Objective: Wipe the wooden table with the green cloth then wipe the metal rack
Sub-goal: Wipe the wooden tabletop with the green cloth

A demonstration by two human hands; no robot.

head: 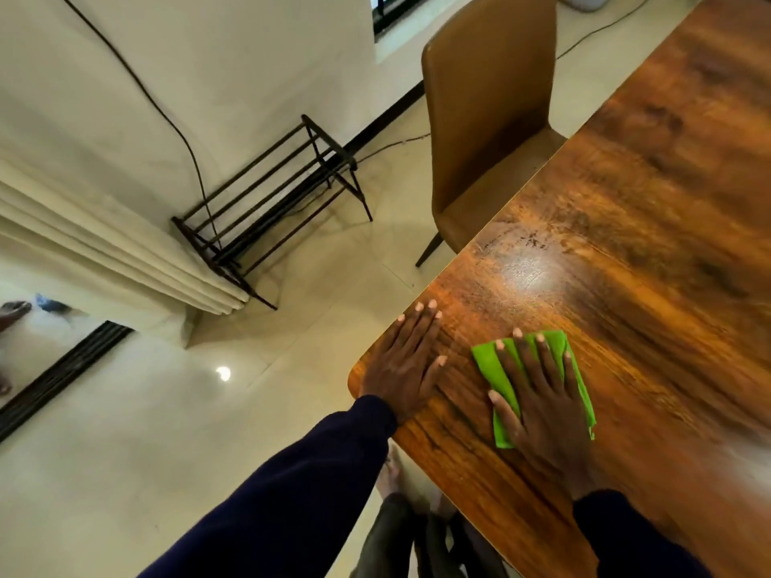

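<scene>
Your right hand (538, 394) lies flat with its fingers spread wide, pressing down on the green cloth (500, 362), which is folded and sits on the wooden table (626, 244) near the corner closest to you. The cloth shows beyond your fingertips and on both sides of the palm. Your left hand (406, 360) is just beside it, apart from the cloth, also flat and holding nothing, fingers straight and close together, palm down right at the table's rounded corner. Both of your arms are in dark navy sleeves (292, 486). A patch of glare shines on the tabletop beyond your left fingertips. A tan chair (488, 110) stands tucked against the table's far-left edge. Well apart from the table, the metal rack (267, 206) stands on the pale tiled floor (167, 431) against the white wall, dark, with 2 tiers of bars. A black cable (167, 114) runs down the wall to it.
</scene>
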